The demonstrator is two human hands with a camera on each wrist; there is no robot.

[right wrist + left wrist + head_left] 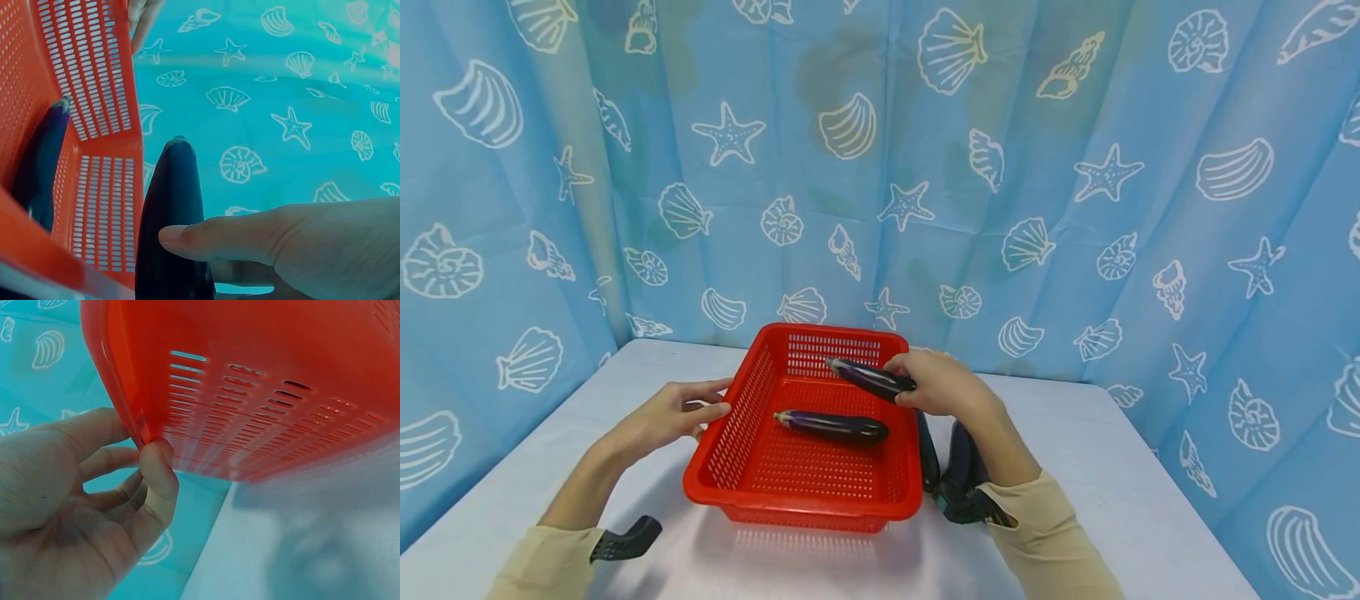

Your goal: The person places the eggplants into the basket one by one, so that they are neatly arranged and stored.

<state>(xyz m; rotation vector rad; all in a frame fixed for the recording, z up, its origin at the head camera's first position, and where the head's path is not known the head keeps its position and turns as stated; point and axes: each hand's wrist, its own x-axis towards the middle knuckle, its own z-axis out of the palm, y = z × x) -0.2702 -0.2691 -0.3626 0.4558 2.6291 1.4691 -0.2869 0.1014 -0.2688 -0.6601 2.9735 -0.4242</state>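
A red plastic basket (pixel 808 500) with slotted walls stands on the table, one dark purple eggplant (pixel 831 427) lying across its floor. At its left side my left hand (pixel 681 410) pinches the rim between thumb and fingers, as the left wrist view shows with the thumb (pixel 159 481) under the lip. My right hand (pixel 943 385) grips a second eggplant (pixel 868 377) by its thick end, above the far right part of the basket. Its stem end points left in the head view. In the right wrist view the thumb presses on the held eggplant (pixel 175 206).
More eggplants (pixel 961 458) lie on the table right of the basket, partly hidden by the right forearm. Black wrist mounts (pixel 627 540) stick out from both sleeves. A blue curtain (pixel 880 167) with white shell prints hangs behind the white table (pixel 1097 483).
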